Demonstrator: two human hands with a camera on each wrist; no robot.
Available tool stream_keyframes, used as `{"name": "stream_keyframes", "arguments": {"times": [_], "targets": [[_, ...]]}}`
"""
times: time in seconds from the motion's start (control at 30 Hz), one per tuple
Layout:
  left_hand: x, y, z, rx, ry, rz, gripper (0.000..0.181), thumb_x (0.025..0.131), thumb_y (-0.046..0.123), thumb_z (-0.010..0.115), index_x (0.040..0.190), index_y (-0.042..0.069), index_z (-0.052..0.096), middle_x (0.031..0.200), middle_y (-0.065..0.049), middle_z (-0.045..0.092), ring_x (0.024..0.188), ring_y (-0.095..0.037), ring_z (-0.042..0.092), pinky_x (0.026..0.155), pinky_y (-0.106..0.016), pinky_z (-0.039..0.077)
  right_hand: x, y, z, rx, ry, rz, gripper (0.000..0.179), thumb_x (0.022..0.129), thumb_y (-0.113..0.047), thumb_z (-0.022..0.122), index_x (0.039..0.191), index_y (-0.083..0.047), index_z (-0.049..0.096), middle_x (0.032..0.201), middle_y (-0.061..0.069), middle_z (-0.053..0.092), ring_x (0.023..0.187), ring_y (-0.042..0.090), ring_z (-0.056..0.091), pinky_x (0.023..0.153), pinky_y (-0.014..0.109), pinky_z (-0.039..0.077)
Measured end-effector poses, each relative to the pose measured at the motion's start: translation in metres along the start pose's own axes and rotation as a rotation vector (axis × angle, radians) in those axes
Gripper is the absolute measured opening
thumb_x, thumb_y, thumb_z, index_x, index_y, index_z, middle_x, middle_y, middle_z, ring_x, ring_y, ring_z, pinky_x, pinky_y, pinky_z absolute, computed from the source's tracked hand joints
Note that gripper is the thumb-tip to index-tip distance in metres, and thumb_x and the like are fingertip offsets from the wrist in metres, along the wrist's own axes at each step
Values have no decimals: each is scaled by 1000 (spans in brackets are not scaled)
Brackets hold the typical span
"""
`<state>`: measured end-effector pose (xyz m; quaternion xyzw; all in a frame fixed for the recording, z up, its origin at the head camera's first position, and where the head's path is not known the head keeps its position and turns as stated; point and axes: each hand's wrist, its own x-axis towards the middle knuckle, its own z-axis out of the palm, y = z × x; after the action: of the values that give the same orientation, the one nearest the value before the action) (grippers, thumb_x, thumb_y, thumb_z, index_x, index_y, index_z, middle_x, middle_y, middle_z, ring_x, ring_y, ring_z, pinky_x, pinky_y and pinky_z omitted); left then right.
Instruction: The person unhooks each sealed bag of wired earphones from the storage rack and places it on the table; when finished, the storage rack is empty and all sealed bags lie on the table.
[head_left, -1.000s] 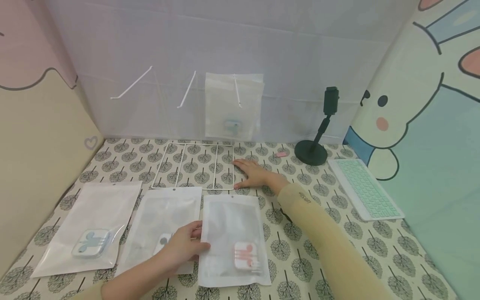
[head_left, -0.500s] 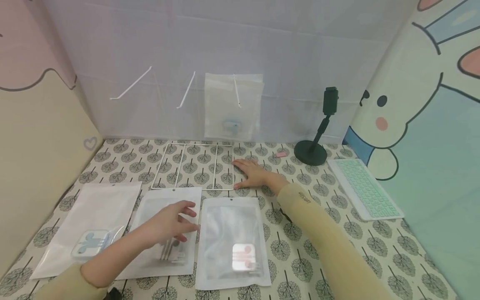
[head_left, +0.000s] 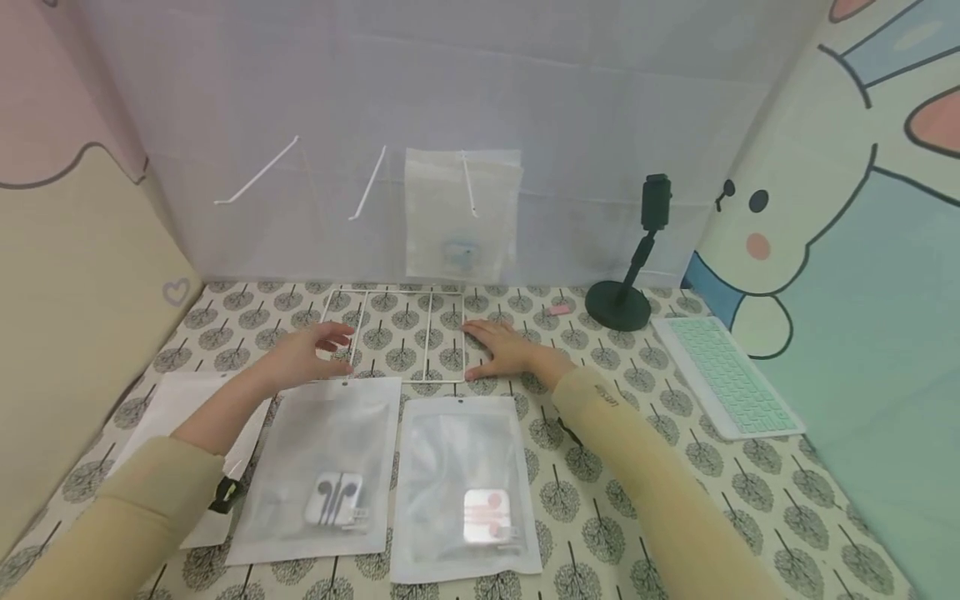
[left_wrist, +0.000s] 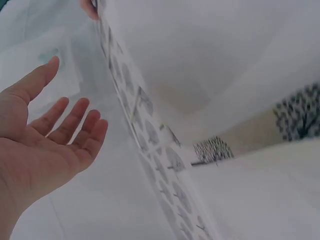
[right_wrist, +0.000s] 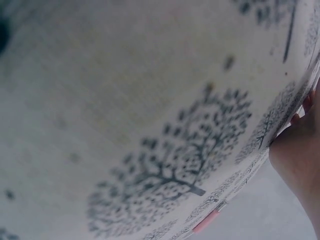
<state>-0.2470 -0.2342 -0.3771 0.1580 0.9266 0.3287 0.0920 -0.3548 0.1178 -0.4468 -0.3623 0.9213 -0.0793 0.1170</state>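
Note:
My left hand reaches over the left end of a white wire rack, fingers and thumb apart and holding nothing. Whether it touches the wire, I cannot tell. The left wrist view shows the same hand with its fingers loosely extended. My right hand rests on the cloth at the rack's right side, fingertips against the frame. In front lie a middle pouch with dark-coloured earphones and a right pouch with pink earphones. A left pouch is partly hidden by my left forearm.
White hooks project above the rack; frosted pouches hang from the right one. A black stand, a mint-and-white keyboard and a small pink piece sit to the right on the tree-patterned cloth.
My left hand has let go of the right pouch, crossed over the middle pouch and moved forward and left to the rack's left end. My right hand has stayed in place.

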Motion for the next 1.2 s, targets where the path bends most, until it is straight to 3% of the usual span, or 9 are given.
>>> {"name": "stream_keyframes", "arguments": {"times": [0.1, 0.3, 0.47, 0.63, 0.83, 1.2], "targets": [[12, -20, -8, 92, 20, 2, 69, 86, 28, 69, 142, 3, 37, 138, -24, 45, 126, -45, 40, 100, -63, 36, 0, 0, 0, 0, -6, -1, 100, 79, -67, 58, 153, -18, 12, 159, 6, 12, 145, 25, 11, 117, 53, 5], [27, -52, -19, 171, 25, 23, 74, 84, 22, 71, 144, 3, 33, 146, -29, 29, 135, -51, 17, 107, -69, 17, 0, 0, -1, 10, -17, 7, 99, 79, -67, 59, 153, -20, 12, 159, 3, 11, 146, 23, 10, 118, 50, 3], [31, -69, -23, 206, 1, 52, 85, 76, 22, 79, 145, 2, 32, 147, -30, 27, 135, -52, 15, 107, -69, 14, 0, -1, -2, 18, -32, 20, 100, 78, -70, 57, 153, -23, 10, 159, 1, 9, 146, 22, 9, 118, 48, 2], [30, -76, -26, 158, -83, 53, 99, 68, 24, 83, 146, -1, 27, 149, -30, 23, 135, -52, 17, 108, -67, 15, 0, 0, -1, 25, -29, 14, 100, 78, -71, 56, 153, -23, 11, 159, 1, 10, 146, 23, 9, 118, 49, 2], [33, -82, -25, 190, -168, -15, 109, 65, 37, 82, 147, -3, 22, 149, -34, 17, 135, -55, 12, 107, -68, 14, 0, 3, 1, 9, -24, 22, 100, 78, -70, 56, 153, -23, 11, 159, 1, 9, 146, 23, 9, 118, 49, 3], [36, -87, -28, 295, -208, -35, 109, 63, 47, 82, 145, -1, 28, 147, -36, 12, 129, -63, 10, 98, -77, 16, -2, -1, -3, 13, -37, 21, 100, 78, -69, 57, 153, -22, 10, 159, 3, 9, 146, 24, 9, 118, 49, 4]]}}
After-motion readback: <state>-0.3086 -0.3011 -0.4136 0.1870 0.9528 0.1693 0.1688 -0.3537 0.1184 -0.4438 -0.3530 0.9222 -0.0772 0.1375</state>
